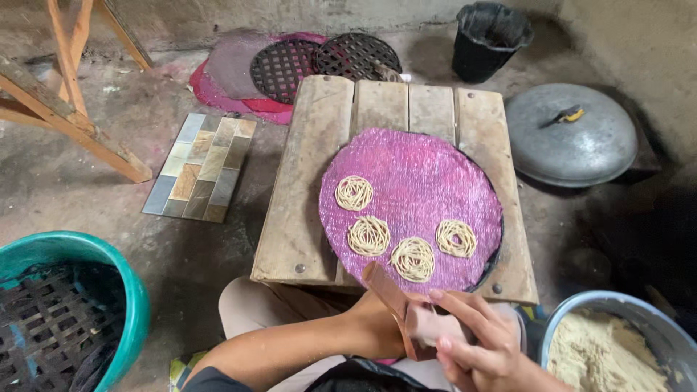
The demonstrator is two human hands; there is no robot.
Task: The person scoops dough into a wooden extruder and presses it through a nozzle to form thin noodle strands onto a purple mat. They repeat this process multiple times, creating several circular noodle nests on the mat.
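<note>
- wooden press (398, 308) held low in frame close to the body, tilted, upper end pointing toward the near edge of the purple mat (417, 185)
- right hand (483, 345) wrapped round the lower half of the press, fingers curled over its flat face, gripping
- left hand (374, 327) closed in behind the press from the other side, mostly hidden by it, looks to be bracing it (can't see the fingers properly)
- press judged stiff and solid, smooth reddish-brown wood, some weight to it, not fragile; best taken two-handed round the body as it is now, one hand steadying
- four noodle coils (414, 258) lie on the mat just beyond the hands, nearest one right ahead of the press tip; thin pale strands in loose round nests, judged soft, moist and easy to squash or tear, so lift the mat and not the coils
- mat round, woven, glittery purple, looks thin and bendy; sits on a dark round tray, rim showing at the right
- worktop (305, 189) is a low board of rough grey planks with bolt heads, ahead of the hands
- metal bowl (581, 308) of pale crumbly dough right of the right hand
- teal tub (109, 254) with dark lattice trays left of the left hand
- domed metal lid (573, 138) far right, black bucket (486, 40) beyond, more lattice trays (323, 62) past the worktop
</note>
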